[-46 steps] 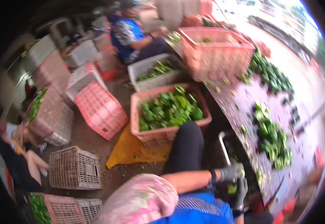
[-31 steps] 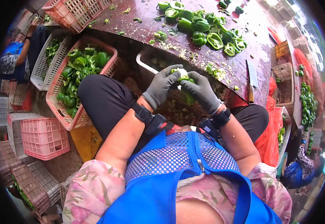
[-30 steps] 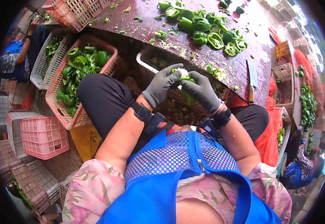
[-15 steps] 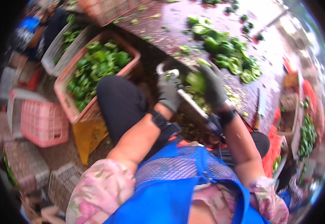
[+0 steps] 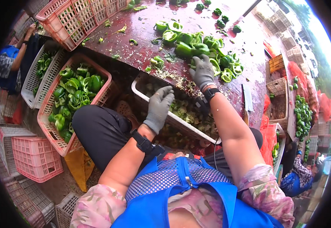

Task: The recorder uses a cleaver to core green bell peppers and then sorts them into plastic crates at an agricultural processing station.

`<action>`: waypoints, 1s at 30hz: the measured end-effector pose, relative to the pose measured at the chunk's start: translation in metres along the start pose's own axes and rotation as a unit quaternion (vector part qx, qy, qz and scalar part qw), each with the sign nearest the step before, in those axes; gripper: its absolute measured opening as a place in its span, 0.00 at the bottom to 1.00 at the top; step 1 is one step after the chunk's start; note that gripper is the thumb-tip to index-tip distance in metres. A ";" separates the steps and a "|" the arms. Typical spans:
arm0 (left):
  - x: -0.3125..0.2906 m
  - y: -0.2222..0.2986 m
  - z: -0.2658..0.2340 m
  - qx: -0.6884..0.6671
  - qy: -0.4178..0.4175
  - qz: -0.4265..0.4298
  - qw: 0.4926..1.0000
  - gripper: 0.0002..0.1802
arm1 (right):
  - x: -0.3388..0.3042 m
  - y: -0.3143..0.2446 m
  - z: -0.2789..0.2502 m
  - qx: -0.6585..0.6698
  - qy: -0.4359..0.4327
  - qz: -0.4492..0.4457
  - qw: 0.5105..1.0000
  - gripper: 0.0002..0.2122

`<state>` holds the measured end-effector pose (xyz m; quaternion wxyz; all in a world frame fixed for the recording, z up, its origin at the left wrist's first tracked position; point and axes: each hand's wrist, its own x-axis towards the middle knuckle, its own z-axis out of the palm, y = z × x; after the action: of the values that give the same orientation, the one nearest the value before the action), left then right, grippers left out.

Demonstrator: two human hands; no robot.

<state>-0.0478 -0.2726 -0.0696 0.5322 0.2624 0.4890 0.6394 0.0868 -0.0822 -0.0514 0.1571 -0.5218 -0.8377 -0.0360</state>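
Note:
My left hand [image 5: 159,110], in a grey glove, hovers over the near-left part of a white crate [image 5: 180,122] in front of my lap. Its fingers are loosely bent, and nothing shows in them. Pale green pepper scraps [image 5: 190,114] lie in that crate. My right hand [image 5: 202,72], gloved alike, reaches onto the dark red table [image 5: 142,49]. Its slightly spread fingertips touch the near edge of a pile of green bell peppers, by a pepper [image 5: 200,49]; the undersides of the fingers are hidden. Several cut halves [image 5: 227,75] lie open beside it.
A knife [image 5: 247,98] lies on the table to the right. At my left knee stands a pink crate [image 5: 43,117] of cut peppers, with a white crate [image 5: 32,81] beyond it. Another pink crate [image 5: 70,26] sits on the table's far left. A person [image 5: 11,62] works at far left.
The green pepper piece that was between my hands no longer shows in them. My right hand has moved out to the pile; my left has drawn back. The view has shifted too.

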 end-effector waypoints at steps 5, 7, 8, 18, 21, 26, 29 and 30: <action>0.004 0.003 0.011 0.020 -0.068 -0.018 0.997 0.24 | -0.007 0.031 0.008 0.413 -0.055 0.131 0.900 0.24; 0.002 0.012 0.016 0.005 -0.060 0.007 0.998 0.29 | -0.036 0.020 -0.005 0.666 -0.099 0.145 0.725 0.22; 0.002 0.019 0.016 0.026 -0.088 0.035 0.995 0.36 | -0.049 0.009 -0.018 0.698 -0.126 0.142 0.690 0.22; 0.015 0.010 0.002 0.032 -0.193 0.031 0.980 0.27 | -0.102 -0.036 -0.077 0.683 -0.202 0.089 0.696 0.15; 0.007 0.027 0.010 0.119 -0.215 0.027 0.969 0.24 | -0.103 -0.039 -0.085 0.678 -0.189 0.129 0.699 0.12; -0.001 0.028 0.015 0.003 -0.186 0.043 0.982 0.22 | -0.121 -0.023 -0.022 0.696 -0.038 0.204 0.688 0.11; -0.012 0.017 0.013 -0.077 -0.119 0.058 0.988 0.21 | -0.124 -0.039 -0.026 0.689 -0.038 0.159 0.706 0.10; -0.017 0.014 0.015 -0.088 -0.100 0.077 0.988 0.19 | -0.120 -0.049 -0.039 0.799 -0.078 0.242 0.544 0.10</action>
<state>-0.0353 -0.2830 -0.0482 0.5490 0.3140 0.3535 0.6892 0.1007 -0.2164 -0.0454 0.4461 -0.3638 -0.3709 0.7288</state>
